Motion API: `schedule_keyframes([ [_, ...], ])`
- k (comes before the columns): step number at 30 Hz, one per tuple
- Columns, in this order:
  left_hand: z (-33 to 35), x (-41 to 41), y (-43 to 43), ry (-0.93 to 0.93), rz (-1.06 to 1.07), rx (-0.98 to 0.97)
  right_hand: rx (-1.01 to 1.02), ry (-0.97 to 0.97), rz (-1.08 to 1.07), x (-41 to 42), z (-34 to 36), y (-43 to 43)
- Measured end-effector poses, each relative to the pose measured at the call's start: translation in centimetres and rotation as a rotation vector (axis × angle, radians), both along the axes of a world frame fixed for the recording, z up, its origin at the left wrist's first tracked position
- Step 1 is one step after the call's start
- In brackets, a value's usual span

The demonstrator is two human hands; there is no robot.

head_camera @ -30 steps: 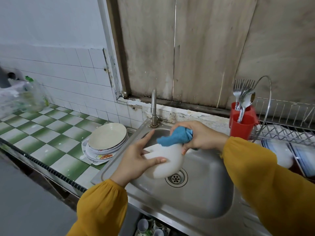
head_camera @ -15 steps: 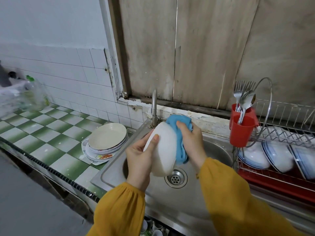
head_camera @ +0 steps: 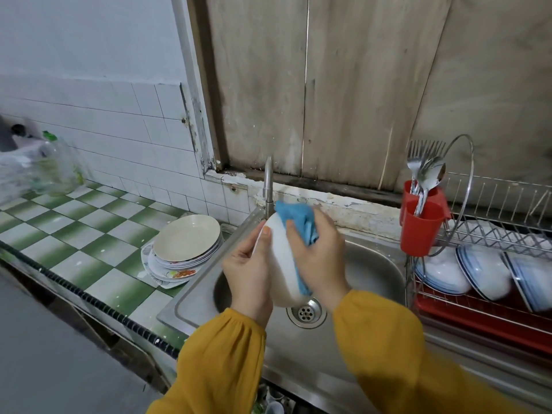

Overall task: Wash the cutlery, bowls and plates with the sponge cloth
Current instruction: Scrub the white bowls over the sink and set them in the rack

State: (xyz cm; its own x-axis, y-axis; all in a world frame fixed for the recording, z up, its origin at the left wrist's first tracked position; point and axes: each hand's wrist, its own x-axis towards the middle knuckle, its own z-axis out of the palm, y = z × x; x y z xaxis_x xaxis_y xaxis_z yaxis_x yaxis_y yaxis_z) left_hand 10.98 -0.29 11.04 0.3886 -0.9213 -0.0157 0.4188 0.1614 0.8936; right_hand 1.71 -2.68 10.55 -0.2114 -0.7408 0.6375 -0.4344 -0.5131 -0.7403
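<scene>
Not much of the white bowl [head_camera: 279, 255] can be seen. Only its outer side is turned this way, so the inside can't be judged at all. It's held on edge over the sink [head_camera: 373, 264], just above the drain [head_camera: 306, 312]. The left hand [head_camera: 248, 270] is clamped on it with the thumb laid at the rim, and the fingers are tucked behind the bowl, out of sight. The blue cloth [head_camera: 298, 219] is gripped in the right hand [head_camera: 319, 261] and pressed on the side of the bowl turned away from the left hand. Most of it is covered by the palm. The foot of the tap [head_camera: 268, 186] is blocked just beyond the right hand.

Left of the left hand, plates [head_camera: 186, 243] are stacked on the tiled counter [head_camera: 89, 240], the lower ones mostly buried. Further out that way a bottle [head_camera: 56, 165] is blurred. Right of the right hand, cutlery [head_camera: 427, 171] is stood in a red cup [head_camera: 421, 231] with the handles hidden, and the dishes [head_camera: 484, 273] in the rack [head_camera: 493, 234] are cut off by the frame edge.

A second ago the bowl was lying flatter with the cloth on top. It's since been tipped upright. Over the last half second the cloth has been slid further over the top, toward the left hand.
</scene>
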Motion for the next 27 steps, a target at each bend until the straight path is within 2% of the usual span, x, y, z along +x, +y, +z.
schedule_keyframes([
  [2,0.9,0.3,-0.8,0.085,0.021,0.041,-0.304,0.232,-0.024,0.6,-2.5,1.0],
  [4,1.7,0.6,-1.6,0.228,0.011,0.094,-0.488,0.447,-0.038,0.3,-5.1,0.9],
  [6,2.0,0.9,-2.4,0.324,0.018,0.16,-0.537,0.434,-0.005,-0.3,-7.6,0.3],
  [8,1.6,1.3,-3.3,0.344,0.002,0.21,-0.461,0.191,0.084,-0.3,-8.5,0.0],
  [10,1.2,1.4,-3.7,0.352,-0.1,0.24,-0.38,-0.111,0.168,-0.1,-7.8,0.0],
  [13,0.4,1.7,-3.8,0.407,-0.172,0.204,-0.267,-0.406,0.16,0.0,-5.6,0.0],
  [16,1.0,1.7,-3.0,0.29,-0.038,0.108,0.029,-0.776,0.134,-1.0,-2.4,-0.9],
  [17,1.0,1.4,-2.8,0.24,0.007,0.071,0.111,-0.814,0.128,-1.4,-1.7,-1.5],
  [19,0.9,0.5,-2.2,0.174,0.022,0.031,0.124,-0.654,0.15,-1.1,-0.2,-1.4],
  [20,0.9,0.3,-2.1,0.171,0.033,0.033,0.076,-0.504,0.164,-0.7,0.2,-0.9],
  [22,0.9,0.7,-2.6,0.238,0.075,0.059,-0.066,-0.203,0.269,-0.3,-0.4,0.2],
  [25,1.0,2.4,-4.0,0.361,-0.033,0.067,-0.229,0.276,0.383,-2.2,-1.2,-0.6],
  [26,0.9,2.8,-4.1,0.379,-0.069,0.054,-0.218,0.288,0.375,-2.9,-1.2,-1.5],
  [27,0.7,3.1,-4.2,0.376,-0.078,0.047,-0.145,0.188,0.335,-3.4,-0.8,-2.1],
])
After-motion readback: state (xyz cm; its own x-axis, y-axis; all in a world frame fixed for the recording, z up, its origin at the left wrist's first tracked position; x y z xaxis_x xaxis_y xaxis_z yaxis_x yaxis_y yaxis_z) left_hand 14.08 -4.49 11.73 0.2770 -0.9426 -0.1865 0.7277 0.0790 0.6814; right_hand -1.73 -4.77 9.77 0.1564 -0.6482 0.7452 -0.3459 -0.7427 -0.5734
